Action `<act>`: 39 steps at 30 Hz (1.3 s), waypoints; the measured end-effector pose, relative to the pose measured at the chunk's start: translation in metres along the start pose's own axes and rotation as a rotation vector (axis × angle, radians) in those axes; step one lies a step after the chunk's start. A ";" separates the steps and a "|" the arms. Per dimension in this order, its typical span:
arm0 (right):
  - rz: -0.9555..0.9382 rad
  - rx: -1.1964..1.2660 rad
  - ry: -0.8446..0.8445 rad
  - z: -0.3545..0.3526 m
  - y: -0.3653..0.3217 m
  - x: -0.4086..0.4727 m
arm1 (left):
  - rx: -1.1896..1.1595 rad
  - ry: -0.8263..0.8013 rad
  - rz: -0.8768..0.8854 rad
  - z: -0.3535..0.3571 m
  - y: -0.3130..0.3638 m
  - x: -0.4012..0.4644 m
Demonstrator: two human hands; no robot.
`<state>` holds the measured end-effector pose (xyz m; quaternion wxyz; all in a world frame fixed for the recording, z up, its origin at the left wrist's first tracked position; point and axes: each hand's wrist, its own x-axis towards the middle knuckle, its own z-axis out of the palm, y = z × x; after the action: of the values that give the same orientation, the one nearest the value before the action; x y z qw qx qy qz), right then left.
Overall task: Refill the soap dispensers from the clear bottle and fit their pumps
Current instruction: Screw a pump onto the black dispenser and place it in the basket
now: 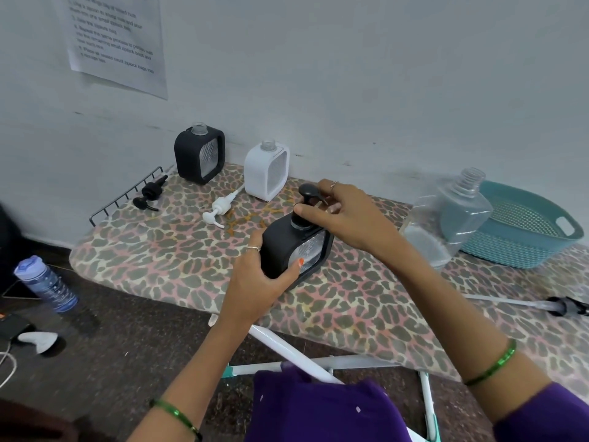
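Near the ironing board's front edge, the left hand grips a black dispenser while the right hand pinches its pump collar, apparently screwing it down. Next likely: tightening fully, then the open dispensers by the wall.

The ironing board cover is leopard-spotted in pink, tan and grey. Two soap dispensers are black, a third white. The basket is teal, the water bottle blue, the bangles green, the clothing purple.
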<state>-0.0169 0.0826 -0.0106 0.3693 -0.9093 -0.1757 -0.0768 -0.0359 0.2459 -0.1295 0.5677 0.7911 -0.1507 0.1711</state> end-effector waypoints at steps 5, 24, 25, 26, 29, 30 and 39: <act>0.044 0.060 -0.140 0.002 0.010 -0.001 | -0.021 -0.007 -0.020 -0.001 0.003 0.000; 0.034 0.243 0.191 0.017 -0.001 -0.032 | -0.034 -0.024 -0.064 0.002 0.007 -0.003; 0.030 0.270 0.203 0.020 -0.002 -0.034 | -0.030 -0.021 -0.065 0.001 0.006 -0.003; 0.046 0.287 0.213 0.025 -0.002 -0.037 | -0.024 -0.020 -0.063 0.001 0.005 -0.004; 0.119 0.233 0.257 0.041 0.004 -0.039 | -0.017 -0.018 -0.059 0.000 0.006 -0.003; 0.131 0.221 0.276 0.042 0.005 -0.038 | -0.022 -0.015 -0.057 0.000 0.007 -0.003; 0.170 0.203 0.236 0.040 0.007 -0.018 | -0.054 -0.017 -0.091 -0.001 0.008 -0.003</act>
<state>-0.0304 0.1008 -0.0483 0.4825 -0.8636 -0.0603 -0.1334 -0.0423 0.2441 -0.1234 0.5945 0.7830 -0.1241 0.1343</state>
